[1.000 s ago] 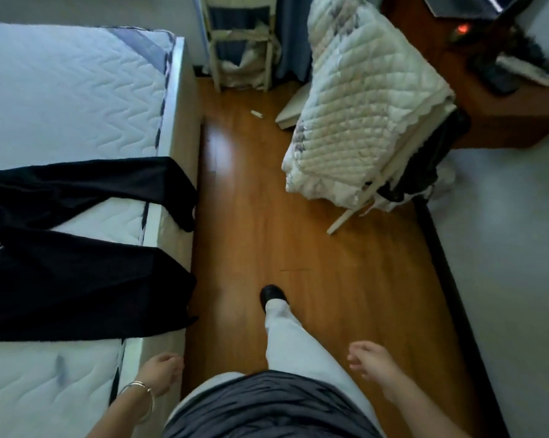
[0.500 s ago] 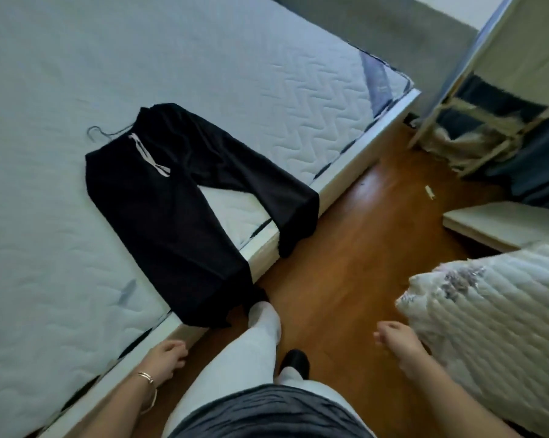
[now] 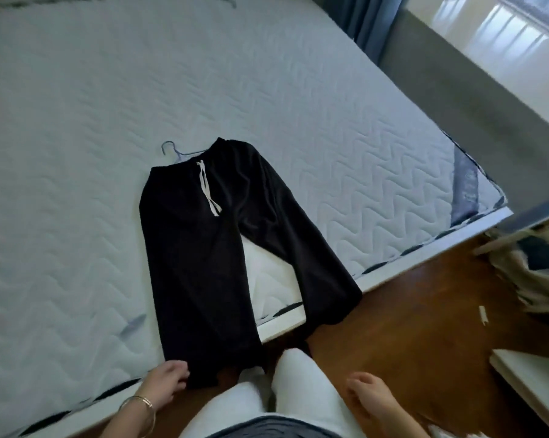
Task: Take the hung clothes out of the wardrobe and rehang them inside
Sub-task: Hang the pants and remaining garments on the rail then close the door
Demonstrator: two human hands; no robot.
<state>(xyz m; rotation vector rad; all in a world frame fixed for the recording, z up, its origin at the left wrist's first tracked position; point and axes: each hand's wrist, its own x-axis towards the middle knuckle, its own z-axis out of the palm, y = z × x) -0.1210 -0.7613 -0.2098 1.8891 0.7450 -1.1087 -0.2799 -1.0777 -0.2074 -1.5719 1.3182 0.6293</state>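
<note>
Black trousers [image 3: 203, 248] with a white drawstring lie flat on the white quilted mattress [image 3: 77, 153], legs hanging over the near edge. A thin wire hanger [image 3: 173, 151] pokes out at the waistband. My left hand [image 3: 165, 382], with bangles at the wrist, rests by the hem of the left trouser leg at the mattress edge, fingers loosely curled and touching the cloth. My right hand [image 3: 369, 398] hovers over the wooden floor beside my white-trousered legs, fingers apart and holding nothing. The wardrobe is out of view.
A wooden floor [image 3: 409, 311] runs along the bed's right side. A wooden rack with cloth [image 3: 526, 263] stands at the right. A white board edge [image 3: 532, 371] lies at lower right. A grey wall ledge and window [image 3: 488, 42] sit behind the bed.
My view has swung left from the floor and quilt-covered chair to face the bed square on. I stepped up to the bed edge, and my left hand moved to the trouser hem.
</note>
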